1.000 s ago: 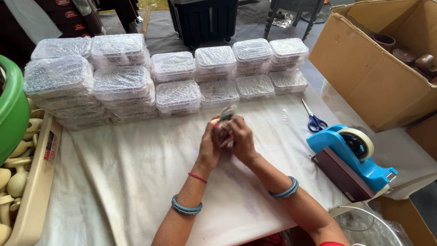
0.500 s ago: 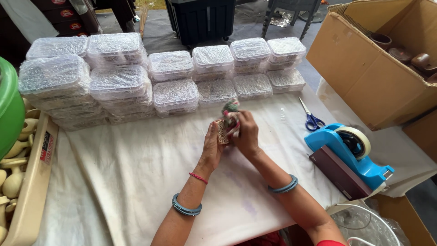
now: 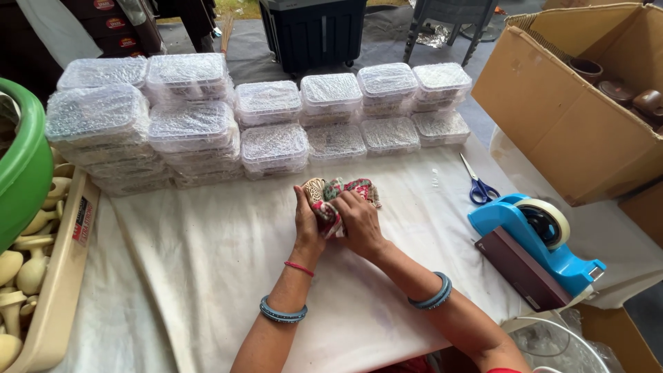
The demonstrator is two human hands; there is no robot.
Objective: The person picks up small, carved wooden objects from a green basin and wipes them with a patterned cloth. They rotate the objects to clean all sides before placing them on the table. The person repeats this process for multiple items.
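Both hands, left hand (image 3: 309, 224) and right hand (image 3: 359, 220), close their grip on a patterned cloth bundle (image 3: 338, 197) mid-table, before stacked plastic boxes (image 3: 269, 131); wrapping appears underway.

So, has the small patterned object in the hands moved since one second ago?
Yes. The patterned object has come down toward the white cloth, away from the row of clear boxes, and both hands now press it low.

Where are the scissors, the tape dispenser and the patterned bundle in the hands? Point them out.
scissors (image 3: 481, 191), head view, on the blue handles.
tape dispenser (image 3: 519, 235), head view, on its blue body.
patterned bundle (image 3: 345, 188), head view, on the red-and-green top.
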